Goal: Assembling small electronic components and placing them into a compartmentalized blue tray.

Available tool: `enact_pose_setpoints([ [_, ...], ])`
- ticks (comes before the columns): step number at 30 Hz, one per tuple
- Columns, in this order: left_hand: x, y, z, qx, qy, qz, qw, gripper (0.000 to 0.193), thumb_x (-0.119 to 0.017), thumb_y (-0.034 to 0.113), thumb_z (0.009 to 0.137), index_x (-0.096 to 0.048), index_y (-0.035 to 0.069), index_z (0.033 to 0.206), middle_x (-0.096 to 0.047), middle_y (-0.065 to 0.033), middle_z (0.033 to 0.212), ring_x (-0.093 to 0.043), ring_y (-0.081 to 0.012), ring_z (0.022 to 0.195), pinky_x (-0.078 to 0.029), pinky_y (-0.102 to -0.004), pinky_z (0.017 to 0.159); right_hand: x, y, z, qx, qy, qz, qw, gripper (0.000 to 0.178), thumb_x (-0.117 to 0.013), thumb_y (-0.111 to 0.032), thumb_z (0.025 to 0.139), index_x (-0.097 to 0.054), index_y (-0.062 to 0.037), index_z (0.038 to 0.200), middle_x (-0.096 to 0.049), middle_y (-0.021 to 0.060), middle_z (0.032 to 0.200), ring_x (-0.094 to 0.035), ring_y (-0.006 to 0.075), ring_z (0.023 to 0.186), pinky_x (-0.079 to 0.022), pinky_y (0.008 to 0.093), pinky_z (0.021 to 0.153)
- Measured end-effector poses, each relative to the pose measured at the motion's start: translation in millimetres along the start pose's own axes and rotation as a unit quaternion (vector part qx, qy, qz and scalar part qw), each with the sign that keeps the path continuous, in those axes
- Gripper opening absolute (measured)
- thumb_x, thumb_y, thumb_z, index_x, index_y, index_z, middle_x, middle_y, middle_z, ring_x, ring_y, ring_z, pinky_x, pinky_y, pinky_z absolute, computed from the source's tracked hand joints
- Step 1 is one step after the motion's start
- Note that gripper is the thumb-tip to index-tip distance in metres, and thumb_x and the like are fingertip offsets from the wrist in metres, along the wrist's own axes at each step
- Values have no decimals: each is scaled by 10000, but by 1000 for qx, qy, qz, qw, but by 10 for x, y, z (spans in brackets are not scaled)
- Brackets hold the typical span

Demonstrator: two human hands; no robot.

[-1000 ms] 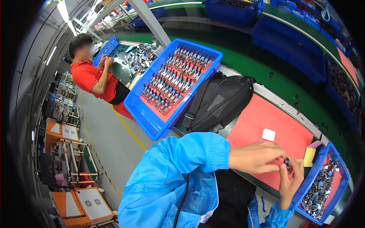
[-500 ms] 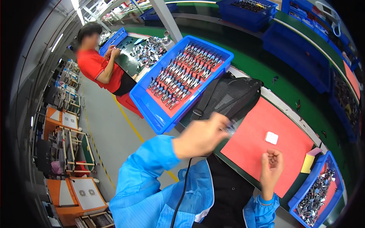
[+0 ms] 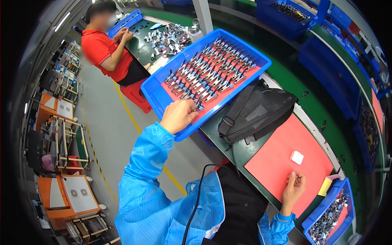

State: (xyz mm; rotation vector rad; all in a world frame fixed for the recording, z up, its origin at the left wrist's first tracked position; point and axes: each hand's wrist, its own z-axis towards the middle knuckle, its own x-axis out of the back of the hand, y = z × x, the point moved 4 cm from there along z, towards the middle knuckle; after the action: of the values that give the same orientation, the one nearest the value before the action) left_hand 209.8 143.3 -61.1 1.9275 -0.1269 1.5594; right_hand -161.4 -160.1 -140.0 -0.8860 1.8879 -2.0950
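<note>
My left hand (image 3: 179, 116) reaches over the near edge of a blue tray (image 3: 154, 92). Its thumb and fingers are pinched on a small metal spring clip (image 3: 199, 103) at the end of the rows, its near part covered by my fingers. Rows of similar clips (image 3: 212, 73) with dark and bluish handles lie on a red sheet inside the tray. My right hand (image 3: 295, 187) rests above a red mat (image 3: 277, 151) with its fingers curled in and nothing visible in them. Just beyond its fingertips lies a small white square block (image 3: 297, 157).
A black mesh bag (image 3: 257, 112) lies between tray and mat. At the right, a blue bin (image 3: 311, 222) holds loose clips, with a yellow note (image 3: 325, 187) by it. A person in red (image 3: 108, 49) sits at the far left beside a heap of clips (image 3: 168, 39).
My left hand has moved from beside the bag, leftward and up to the tray's near end, carrying a small thing that was blurred. My right hand stays curled over the mat. The view has shifted.
</note>
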Motion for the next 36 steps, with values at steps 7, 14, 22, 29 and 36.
enact_pose_setpoints([
  [7,-103,8,40,-13,3,40,999,247,-797,244,816,-703,32,899,-720,-156,813,-697,-338,749,-536,-448,670,15,-11,-10,3,6,-15,1000,112,-609,-109,1027,-606,1,1008,-591,2,801,-521,49,695,-431,201,623],
  [14,431,-513,-287,74,271,-96,955,443,-792,407,880,-698,-17,962,-745,-154,844,-719,-239,754,-549,-397,673,47,-12,7,2,1,-6,1000,114,-612,-108,1025,-604,4,1005,-596,7,804,-527,55,701,-439,205,632],
  [22,55,-1290,-513,309,1,-522,795,683,-772,484,875,-591,-34,1282,-711,-156,1122,-700,-281,1033,-567,-479,900,71,2,68,17,-11,23,1000,122,-620,-117,1023,-603,3,1011,-601,10,814,-538,60,706,-448,210,639],
  [29,-177,-1380,-243,250,-3,-611,751,609,-683,296,901,-489,-21,1384,-666,-150,1239,-663,-321,1130,-538,-547,982,75,4,105,37,-13,36,999,133,-632,-128,1019,-604,0,997,-608,12,810,-543,64,698,-455,215,635],
  [36,-251,-1216,-248,192,-9,-681,707,581,-633,216,893,-470,-15,1400,-622,-161,1326,-626,-338,1187,-482,-558,1048,115,-65,85,14,-23,37,999,120,-632,-115,1012,-611,3,998,-630,23,819,-594,75,717,-486,224,646],
])
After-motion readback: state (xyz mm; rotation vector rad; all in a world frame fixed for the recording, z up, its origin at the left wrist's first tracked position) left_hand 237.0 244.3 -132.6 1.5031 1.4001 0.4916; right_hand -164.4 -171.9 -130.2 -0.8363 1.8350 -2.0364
